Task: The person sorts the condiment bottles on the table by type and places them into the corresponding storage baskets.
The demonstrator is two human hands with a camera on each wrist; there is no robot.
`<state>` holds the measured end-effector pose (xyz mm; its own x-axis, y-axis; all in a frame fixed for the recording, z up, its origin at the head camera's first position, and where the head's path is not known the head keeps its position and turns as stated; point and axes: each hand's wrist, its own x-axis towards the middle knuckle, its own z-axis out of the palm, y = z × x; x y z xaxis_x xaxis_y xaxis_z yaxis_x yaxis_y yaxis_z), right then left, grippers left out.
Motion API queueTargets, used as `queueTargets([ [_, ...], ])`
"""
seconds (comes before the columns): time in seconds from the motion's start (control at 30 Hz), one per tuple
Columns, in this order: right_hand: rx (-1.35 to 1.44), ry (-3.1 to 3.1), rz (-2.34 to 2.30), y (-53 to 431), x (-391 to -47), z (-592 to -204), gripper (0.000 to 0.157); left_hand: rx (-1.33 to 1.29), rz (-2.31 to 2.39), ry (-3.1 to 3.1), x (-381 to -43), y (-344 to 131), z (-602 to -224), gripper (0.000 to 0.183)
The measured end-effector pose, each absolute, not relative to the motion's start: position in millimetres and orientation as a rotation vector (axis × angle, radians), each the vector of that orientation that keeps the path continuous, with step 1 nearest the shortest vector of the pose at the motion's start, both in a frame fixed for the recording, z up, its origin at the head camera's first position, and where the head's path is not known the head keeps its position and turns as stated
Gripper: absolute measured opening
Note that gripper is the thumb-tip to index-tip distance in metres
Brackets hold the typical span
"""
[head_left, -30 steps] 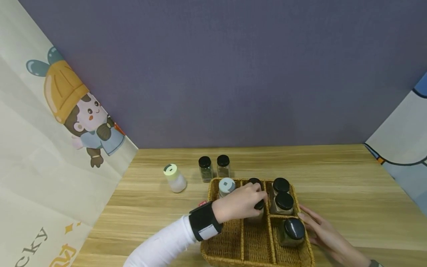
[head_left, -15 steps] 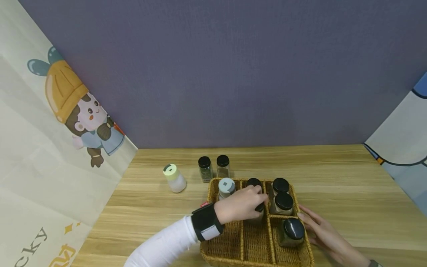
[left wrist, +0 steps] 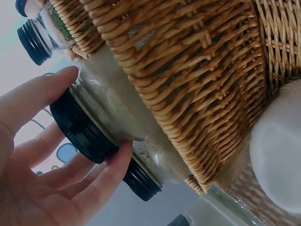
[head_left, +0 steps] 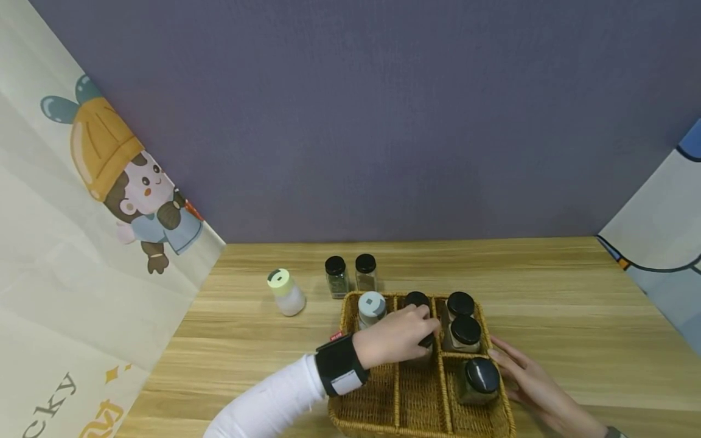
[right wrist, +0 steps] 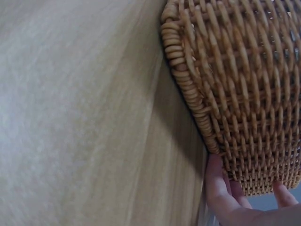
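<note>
My left hand (head_left: 397,336) reaches into the middle section of a wicker basket (head_left: 421,417). Its thumb and fingers grip the black lid of a spice jar (left wrist: 82,125) that stands in that section; the left wrist view shows pale contents. Behind it is another black-lidded jar (head_left: 417,299), partly covered by the hand. A white-lidded shaker (head_left: 372,307) occupies the left section. On the basket's right side, my right hand (head_left: 528,380) rests with extended fingers against the outer wall (right wrist: 244,103), thumb and fingertips touching the weave.
Two black-lidded jars (head_left: 462,331) fill the upper right section, and a larger jar (head_left: 481,380) the lower right. Beyond the basket stand two small jars (head_left: 338,280) on the wooden table (head_left: 575,304). A green-lidded shaker (head_left: 288,295) is at left, before a purple panel (head_left: 394,134).
My left hand has shifted very slightly right on the jar's lid, and its wristband with it. The right hand and the basket show almost no movement.
</note>
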<state>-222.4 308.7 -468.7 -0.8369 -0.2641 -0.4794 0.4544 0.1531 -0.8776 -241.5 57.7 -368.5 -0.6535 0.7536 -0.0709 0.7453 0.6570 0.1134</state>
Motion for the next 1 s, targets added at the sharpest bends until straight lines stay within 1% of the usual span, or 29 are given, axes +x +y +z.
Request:
queueTargets([
  [0.37, 0.175, 1.882, -1.735, 309, -224, -470, 0.071, 1.27, 0.069, 2.803, -240, 57, -366, 0.025],
  [0.67, 0.169, 1.865, -1.762, 308, -223, -469, 0.07, 1.35, 0.097, 2.817, -242, 52, -361, 0.024],
  [1.0, 0.174, 1.877, -1.75, 309, -223, -469, 0.071, 1.391, 0.316, 2.805, -246, 37, -349, 0.018],
])
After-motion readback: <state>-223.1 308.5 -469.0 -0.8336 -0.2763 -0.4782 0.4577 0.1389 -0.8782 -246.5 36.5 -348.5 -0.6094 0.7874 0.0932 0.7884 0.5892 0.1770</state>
